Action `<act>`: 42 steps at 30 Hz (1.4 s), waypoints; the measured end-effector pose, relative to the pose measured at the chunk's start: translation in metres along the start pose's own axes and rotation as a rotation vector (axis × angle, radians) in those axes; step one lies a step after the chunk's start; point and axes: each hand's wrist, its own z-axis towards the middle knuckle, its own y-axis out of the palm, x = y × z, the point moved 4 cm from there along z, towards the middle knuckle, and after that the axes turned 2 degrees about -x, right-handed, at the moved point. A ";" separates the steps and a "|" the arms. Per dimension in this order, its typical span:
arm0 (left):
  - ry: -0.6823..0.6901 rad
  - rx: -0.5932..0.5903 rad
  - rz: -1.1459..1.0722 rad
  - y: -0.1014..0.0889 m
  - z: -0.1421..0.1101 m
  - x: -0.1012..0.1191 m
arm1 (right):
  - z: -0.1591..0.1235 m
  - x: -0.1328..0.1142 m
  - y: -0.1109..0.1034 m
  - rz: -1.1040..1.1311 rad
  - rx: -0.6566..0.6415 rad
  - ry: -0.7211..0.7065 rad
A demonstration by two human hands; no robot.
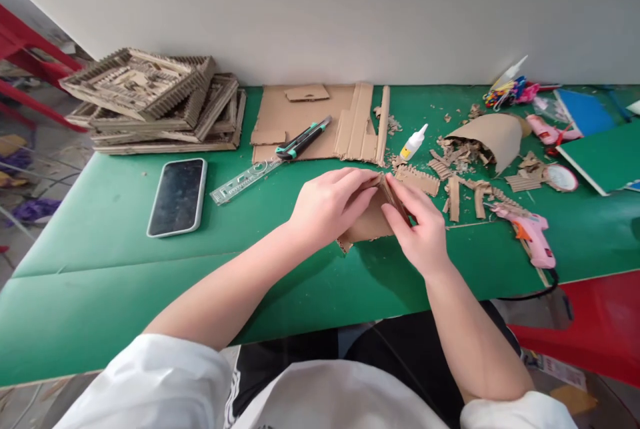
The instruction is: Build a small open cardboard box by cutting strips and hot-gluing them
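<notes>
A piece of brown cardboard (pixel 367 221) is held between my two hands over the front part of the green table. My left hand (pixel 333 202) grips its upper left side, fingers bent over the edge. On the right, my right hand (pixel 419 222) pinches a folded or layered edge of the same piece with thumb and fingers. Both sets of fingertips nearly meet at the top. Just beyond them stands a small white glue bottle (pixel 413 144) with a yellow label. Torn corrugated strips (pixel 419 180) lie right behind my right hand.
Stacked corrugated cardboard frames (pixel 145 92) stand at the back left, near a phone (pixel 177 196). A utility knife (pixel 303 138) lies across cardboard sheets (pixel 305 112), beside a clear ruler (pixel 245 180). A pink glue gun (pixel 533 236) and cardboard scraps (pixel 454 199) are on the right.
</notes>
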 end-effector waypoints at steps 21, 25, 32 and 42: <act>0.452 0.100 -0.465 -0.047 -0.006 0.045 | -0.010 -0.053 -0.046 0.105 0.082 -0.492; 0.494 0.117 -0.428 -0.049 -0.006 0.051 | -0.012 -0.054 -0.048 0.106 0.098 -0.525; 0.532 0.112 -0.398 -0.052 -0.009 0.059 | -0.013 -0.059 -0.048 0.146 0.104 -0.592; 0.532 0.118 -0.400 -0.053 -0.012 0.065 | -0.012 -0.066 -0.050 0.118 0.137 -0.619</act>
